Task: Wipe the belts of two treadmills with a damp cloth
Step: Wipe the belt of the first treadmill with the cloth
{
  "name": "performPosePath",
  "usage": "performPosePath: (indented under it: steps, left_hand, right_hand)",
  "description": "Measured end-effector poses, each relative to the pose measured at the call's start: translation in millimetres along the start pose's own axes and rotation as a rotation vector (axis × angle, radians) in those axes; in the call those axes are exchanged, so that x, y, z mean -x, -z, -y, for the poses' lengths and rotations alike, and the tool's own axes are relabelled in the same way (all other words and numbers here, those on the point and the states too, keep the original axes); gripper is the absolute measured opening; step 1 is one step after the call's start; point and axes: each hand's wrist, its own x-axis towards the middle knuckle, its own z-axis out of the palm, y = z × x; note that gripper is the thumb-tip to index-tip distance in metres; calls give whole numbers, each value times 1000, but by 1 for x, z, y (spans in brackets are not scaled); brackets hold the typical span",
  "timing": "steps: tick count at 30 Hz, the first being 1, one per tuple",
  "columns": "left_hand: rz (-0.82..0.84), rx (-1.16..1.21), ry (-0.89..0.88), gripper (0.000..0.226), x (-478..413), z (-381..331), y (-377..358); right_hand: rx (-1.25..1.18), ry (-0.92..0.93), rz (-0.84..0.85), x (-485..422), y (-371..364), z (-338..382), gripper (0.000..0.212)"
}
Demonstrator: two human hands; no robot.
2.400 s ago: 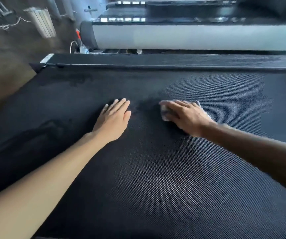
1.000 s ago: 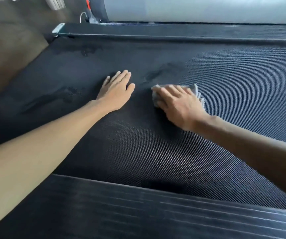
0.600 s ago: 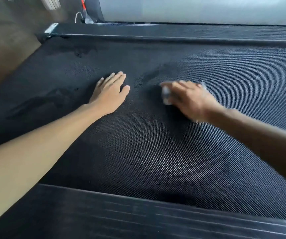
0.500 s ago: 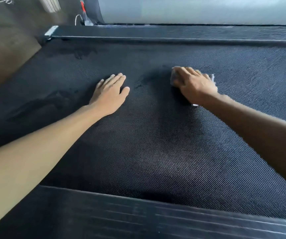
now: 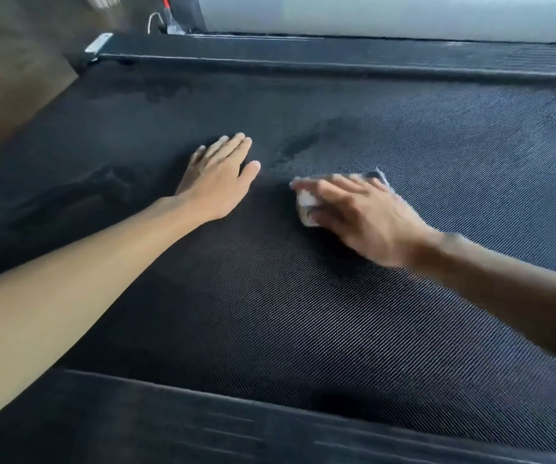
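Your left fingers (image 5: 233,145): straight and close together, flat on the belt (image 5: 303,313), the thumb out a little to the side; they hold nothing.
Your left hand (image 5: 218,185): palm down, resting on the belt left of centre, with the bare forearm running back to the lower left corner.
Your right fingers (image 5: 337,185): stretched across the top of the cloth (image 5: 306,209) and slightly spread, the thumb bent in against its near edge, so the wad is pinched between forefinger and thumb; motion blur softens the tips.
Cloth: a pale wad pressed onto the belt under your right hand (image 5: 370,219), showing at the forefinger side, with one corner poking out past the far fingers.
Your right hand: just beside the left one, apart from it; its forearm leaves the view at the right edge.
Belt: black woven surface filling most of the view, with both your hands on its middle.
Damp patches (image 5: 303,142): darker smears on the belt just beyond the gap between your hands; more of them lie farther left and near the far left corner.
Near side rail (image 5: 203,426): dark ribbed strip along the bottom edge, on your side of the belt.
Far side rail (image 5: 337,58): dark strip along the belt's far edge, ending at the left in a silver cap (image 5: 97,46).
Beyond the far rail: a pale grey panel (image 5: 370,15), and to its left a white cable (image 5: 154,20).
Floor (image 5: 9,61): brown, off the belt's left end.
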Motion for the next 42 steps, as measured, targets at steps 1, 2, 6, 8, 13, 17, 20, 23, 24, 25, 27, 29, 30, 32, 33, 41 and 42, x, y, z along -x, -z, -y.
performPosePath:
  steps: [1,2,6,8,13,17,20,23,24,25,27,29,30,32,33,41,42]
  left_hand:
    - [14,-1,3,55,0,0,0]
    - [21,-2,4,55,-1,1,1]
    - [32,17,-5,53,-10,3,1]
    - [33,12,-7,52,-19,6,-1]
    - [46,-27,-20,53,-57,12,-6]
    - [46,-15,-26,54,-80,13,-7]
    - [17,-8,-26,54,-82,14,-10]
    - [3,-9,-25,53,-80,13,-11]
    - [-3,-8,-22,53,-80,14,-11]
    - [-8,-5,-20,53,-80,14,-10]
    - [-13,1,-23,52,-79,13,-10]
    - [-19,5,-29,52,-78,12,-10]
    - [-18,9,-30,51,-79,12,-9]
    - [-20,20,-29,51,-81,14,-7]
    - [-24,25,-30,51,-83,15,-7]
    - [-58,0,-27,50,-80,14,-13]
    - [-63,-6,-26,50,-80,13,-13]
  right_hand:
    - [57,-117,-25,-20,-2,-22,46]
    - [84,-226,-32,-42,-1,-43,46]
    - [78,-582,-99,-96,-5,-88,37]
    - [88,-547,-129,-94,-18,-68,32]
    - [49,-60,-84,-27,-16,-9,48]
    - [52,-100,-32,-33,2,-61,46]
    - [115,-458,-33,-79,9,-125,44]
    - [101,-626,-118,-130,2,-150,46]
    - [83,-647,-148,-144,-2,-147,46]
    - [63,-644,-162,-154,-6,-138,46]
    - [35,-549,-147,-158,-13,-111,45]
    - [41,-371,-117,-139,-19,-83,42]
    - [40,-253,-123,-122,-20,-70,41]
    - [-26,-13,-130,-85,-17,-53,42]
    - [-67,72,-114,-70,-14,-55,41]
    - [5,-431,-238,-121,-4,-139,27]
    - [28,-516,-259,-139,-6,-142,27]
